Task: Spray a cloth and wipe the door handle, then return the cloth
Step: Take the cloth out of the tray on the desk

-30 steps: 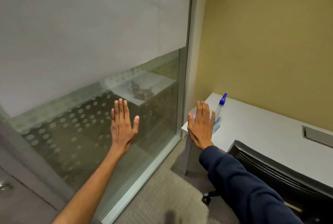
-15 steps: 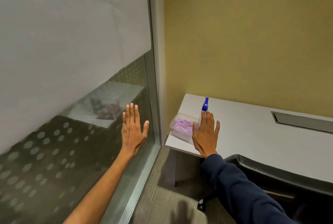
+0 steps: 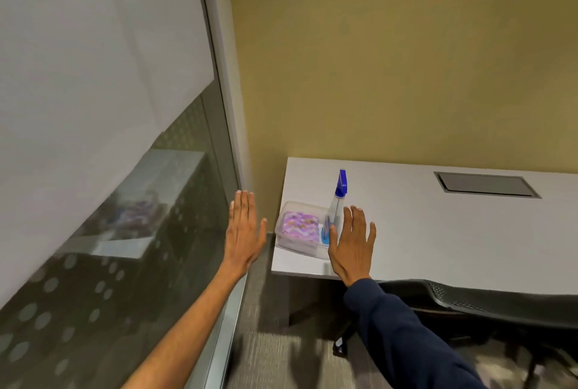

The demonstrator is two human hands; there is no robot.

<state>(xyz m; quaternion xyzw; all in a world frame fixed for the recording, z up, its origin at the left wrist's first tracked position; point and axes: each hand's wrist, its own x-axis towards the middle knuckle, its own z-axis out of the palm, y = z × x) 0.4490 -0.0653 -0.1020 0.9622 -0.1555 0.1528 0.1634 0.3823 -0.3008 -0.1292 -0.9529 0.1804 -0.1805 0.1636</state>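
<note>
2 flat, empty hands held up before the desk corner

Left hand (image 3: 245,234) and right hand (image 3: 352,245) have fingers spread; the cloth (image 3: 301,227) lies in a clear tub (image 3: 283,243) at the desk's (image 3: 438,232) front-left corner, spray bottle (image 3: 336,210) just beside it.

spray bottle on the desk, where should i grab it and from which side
Grip the spray bottle around its clear body below the blue head, coming from the front right, where the open right hand is. It stands upright, and the clear container crowds its left side.

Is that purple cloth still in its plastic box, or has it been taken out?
In. The cloth lies inside the clear box on the desk; neither hand touches it.
</note>
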